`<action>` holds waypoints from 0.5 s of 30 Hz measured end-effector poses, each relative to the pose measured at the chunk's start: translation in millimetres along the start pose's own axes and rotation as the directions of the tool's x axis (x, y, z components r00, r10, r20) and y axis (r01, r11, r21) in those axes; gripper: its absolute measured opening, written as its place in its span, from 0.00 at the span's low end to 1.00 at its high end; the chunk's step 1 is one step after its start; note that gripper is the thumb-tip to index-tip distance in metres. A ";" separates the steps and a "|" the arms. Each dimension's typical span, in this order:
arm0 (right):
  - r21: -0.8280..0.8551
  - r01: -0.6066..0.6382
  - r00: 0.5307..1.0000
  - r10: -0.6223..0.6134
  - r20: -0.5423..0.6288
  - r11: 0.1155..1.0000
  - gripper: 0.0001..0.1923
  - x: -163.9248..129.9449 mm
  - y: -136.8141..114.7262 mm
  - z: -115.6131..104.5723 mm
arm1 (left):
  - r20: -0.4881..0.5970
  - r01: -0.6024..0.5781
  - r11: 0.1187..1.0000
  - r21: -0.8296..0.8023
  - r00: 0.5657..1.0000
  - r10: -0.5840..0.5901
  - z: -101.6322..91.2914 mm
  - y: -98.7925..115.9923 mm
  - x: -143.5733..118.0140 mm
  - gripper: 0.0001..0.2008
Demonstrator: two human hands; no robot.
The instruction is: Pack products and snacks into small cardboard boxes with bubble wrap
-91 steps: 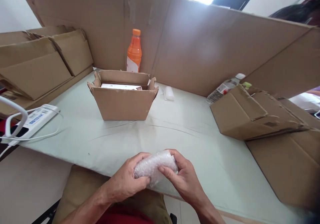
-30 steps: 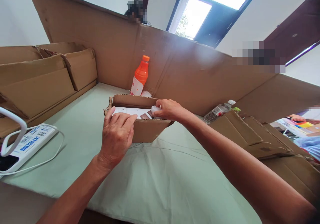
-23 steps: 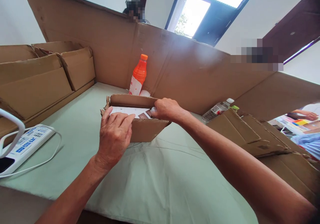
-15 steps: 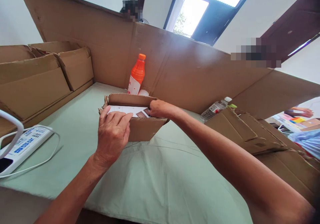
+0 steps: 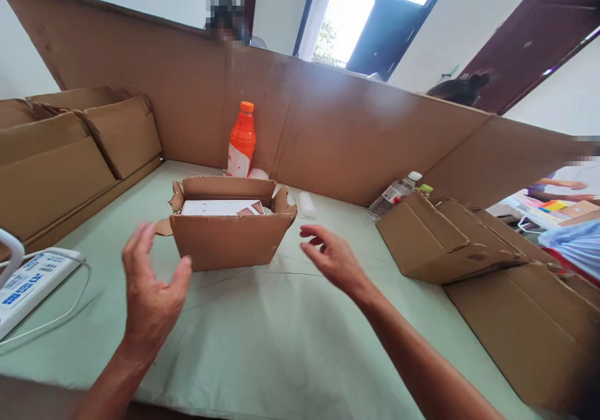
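Observation:
An open cardboard box [image 5: 229,242] stands upright on the green cloth, its flaps raised and ragged at the ends. Inside lies a white box [image 5: 213,207] with a brownish pattern at its right end; its lower part is hidden. To the left of the cardboard box is my left hand [image 5: 152,276], empty, thumb and fingers spread apart. My right hand [image 5: 330,254] hovers off the box's right side with fingers loosely bent and apart, holding nothing.
Behind the box stand an orange bottle [image 5: 242,139] and a small clear-white object [image 5: 307,205]. A clear bottle [image 5: 394,196] leans at the right beside cardboard boxes [image 5: 431,239]. At left are more cardboard boxes [image 5: 51,157] and a white power strip [image 5: 35,285]. A cardboard wall [image 5: 351,139] runs behind.
Both hands have let go of the cardboard box and drawn apart, the left toward the left, the right out to the right. The view has shifted slightly.

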State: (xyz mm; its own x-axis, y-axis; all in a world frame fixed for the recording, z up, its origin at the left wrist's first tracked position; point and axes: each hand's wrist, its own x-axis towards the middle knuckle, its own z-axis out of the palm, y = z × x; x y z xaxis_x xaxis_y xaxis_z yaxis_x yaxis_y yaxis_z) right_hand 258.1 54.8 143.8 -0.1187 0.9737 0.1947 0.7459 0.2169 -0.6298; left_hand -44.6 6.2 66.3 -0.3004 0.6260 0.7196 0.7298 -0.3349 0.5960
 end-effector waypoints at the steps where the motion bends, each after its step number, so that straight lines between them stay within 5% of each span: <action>1: 0.039 -0.018 0.998 0.015 0.068 0.999 0.22 -2.9 9.0 14.9 | -0.029 0.071 0.997 -0.033 0.997 -0.072 -0.5 -8.3 -6.6 0.40; 3: 0.078 -0.037 0.985 0.023 0.173 0.996 0.29 0.1 17.1 43.8 | -0.067 0.217 0.967 -0.132 0.971 -0.227 2.4 -21.9 -13.7 0.40; 5: 0.089 -0.023 0.979 0.004 0.204 0.996 0.31 9.2 16.2 64.9 | 0.018 0.367 0.899 -0.238 0.927 -0.374 10.6 -26.7 -12.7 0.37; 9: 0.049 0.032 0.999 -0.034 0.042 0.998 0.25 4.5 19.0 72.5 | 0.275 0.551 0.777 -0.304 0.832 -0.482 32.8 -4.3 -7.9 0.30; 12: -0.049 0.046 0.987 -0.052 -0.151 0.998 0.16 -47.6 43.5 54.1 | 0.422 0.628 0.708 -0.322 0.765 -0.486 41.5 24.2 -25.5 0.30; 15: -0.159 0.055 0.950 -0.100 -0.296 0.986 0.08 -130.2 72.3 28.4 | 0.598 0.688 0.666 -0.288 0.672 -0.436 37.6 42.6 -56.7 0.29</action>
State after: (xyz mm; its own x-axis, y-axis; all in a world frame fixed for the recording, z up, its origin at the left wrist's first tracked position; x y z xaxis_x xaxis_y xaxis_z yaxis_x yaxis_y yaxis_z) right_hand 308.9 -54.3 51.6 0.0065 0.8823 0.4707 0.8327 0.2558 -0.4910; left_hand 26.6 -17.1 37.5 -0.1529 0.9882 0.0108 0.1019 0.0049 0.9948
